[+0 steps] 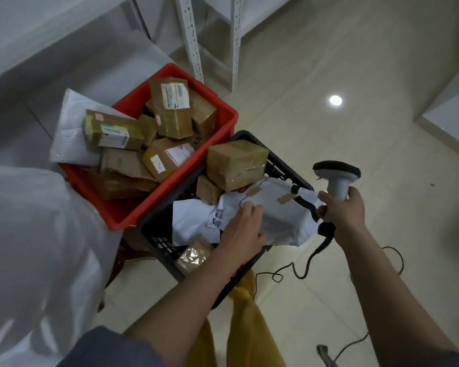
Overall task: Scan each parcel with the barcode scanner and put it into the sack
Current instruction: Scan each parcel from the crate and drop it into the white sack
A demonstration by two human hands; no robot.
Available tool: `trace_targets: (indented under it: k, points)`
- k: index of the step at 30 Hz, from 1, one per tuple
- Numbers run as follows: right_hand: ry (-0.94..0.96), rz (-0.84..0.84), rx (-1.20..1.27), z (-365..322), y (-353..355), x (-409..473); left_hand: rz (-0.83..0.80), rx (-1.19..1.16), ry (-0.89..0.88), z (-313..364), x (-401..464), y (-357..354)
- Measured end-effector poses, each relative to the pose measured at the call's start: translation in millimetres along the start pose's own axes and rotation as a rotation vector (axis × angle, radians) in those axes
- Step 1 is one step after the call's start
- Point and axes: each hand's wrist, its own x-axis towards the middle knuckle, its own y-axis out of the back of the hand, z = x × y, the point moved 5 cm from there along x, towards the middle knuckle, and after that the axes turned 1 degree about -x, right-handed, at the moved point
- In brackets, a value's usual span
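A white plastic mailer parcel (pixel 278 210) lies across the top of the black crate (pixel 157 234). My left hand (pixel 243 229) rests on the mailer's near side, fingers curled over its surface. My right hand (pixel 342 210) grips the grey barcode scanner (pixel 337 178) by its handle at the mailer's right edge, scanner head up. A brown box (pixel 235 164) sits in the black crate behind the mailer. The large white sack (pixel 32 247) fills the left side.
A red crate (pixel 223 109) left of the black one holds several brown taped parcels and a white mailer (pixel 72 133). A small wrapped packet (pixel 194 256) lies in the black crate's near corner. The scanner cable (pixel 297 271) trails on the tiled floor. White metal shelving (pixel 194 41) stands behind.
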Motion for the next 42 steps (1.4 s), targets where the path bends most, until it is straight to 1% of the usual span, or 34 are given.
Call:
trace_targets:
  k: [2,4,8,11,13,15,18,19,25,28,31,34,35,36,37,39,40,42]
  points:
    - [-0.033,0.010,0.014,13,5,14,-0.093,0.032,-0.042,10,15,-26]
    - [-0.066,0.022,0.020,26,10,23,-0.121,0.108,-0.081,21,30,-46]
    - [-0.111,0.042,0.038,47,23,36,-0.049,0.340,-0.194,52,54,-75]
    - [-0.119,0.077,0.063,56,36,42,0.018,0.529,-0.311,73,57,-89]
    - [-0.118,0.097,0.071,58,43,43,0.068,0.590,-0.412,78,56,-89]
    - [-0.113,0.107,0.068,58,47,43,0.098,0.600,-0.449,75,54,-82]
    - [-0.103,0.108,0.077,53,46,40,0.031,0.647,-0.449,66,54,-74]
    - [-0.101,0.101,0.081,50,43,39,0.036,0.659,-0.438,63,55,-68]
    - [-0.078,0.041,0.079,40,20,24,0.104,0.606,-0.214,26,44,-28]
    - [-0.063,0.006,0.073,32,5,14,0.176,0.571,-0.158,2,27,-11]
    - [-0.040,-0.026,0.080,22,-8,6,0.218,0.499,-0.121,-12,15,4]
    - [-0.013,-0.044,0.089,10,-18,-3,0.202,0.367,-0.044,-33,4,20]
    - [-0.005,-0.053,0.097,5,-21,-7,0.228,0.255,-0.008,-40,-2,31]
    - [0.006,-0.063,0.105,-1,-25,-12,0.287,0.101,0.040,-48,-10,47]
    - [0.019,-0.072,0.108,-7,-28,-17,0.363,-0.072,0.119,-59,-20,65]
    - [0.052,-0.091,0.105,-21,-37,-29,0.540,-0.415,0.348,-85,-44,98]
    - [0.071,-0.104,0.103,-28,-43,-36,0.615,-0.542,0.455,-97,-56,112]
    - [0.114,-0.138,0.103,-43,-56,-54,0.738,-0.726,0.562,-119,-78,137]
